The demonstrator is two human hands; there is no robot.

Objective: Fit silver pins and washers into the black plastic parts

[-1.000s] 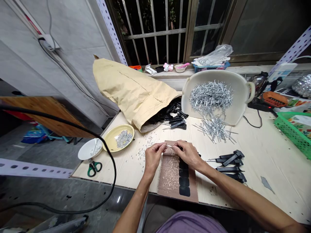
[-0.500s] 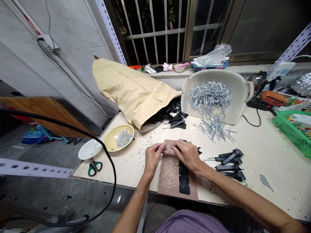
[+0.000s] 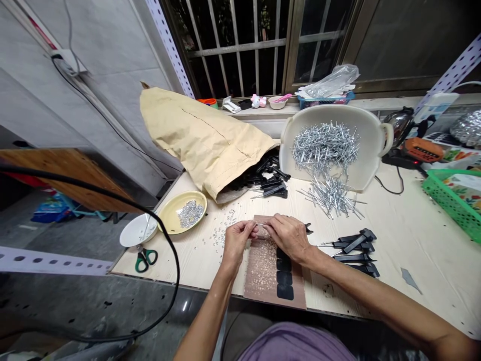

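My left hand (image 3: 236, 240) and my right hand (image 3: 287, 235) meet over a brown board (image 3: 263, 273) that lies at the table's front edge. My left fingers pinch something small at the tip of a thin metal pin (image 3: 260, 224). My right hand is closed on a black plastic piece (image 3: 308, 229) with that pin sticking out of it. Black pads (image 3: 284, 278) sit in a row on the board. A small pile of finished black pieces (image 3: 356, 250) lies to the right of my right hand.
A cream scoop (image 3: 370, 133) spills metal pins (image 3: 326, 165) at the back. A tan paper sack (image 3: 203, 135) spills black parts (image 3: 268, 180). On the left are a yellow dish (image 3: 171, 220) of small silver bits, a white bowl (image 3: 137, 231) and green scissors (image 3: 145, 259). A green basket (image 3: 449, 200) stands at right.
Both hands stay together over the board and have barely moved. The view has shifted down slightly.
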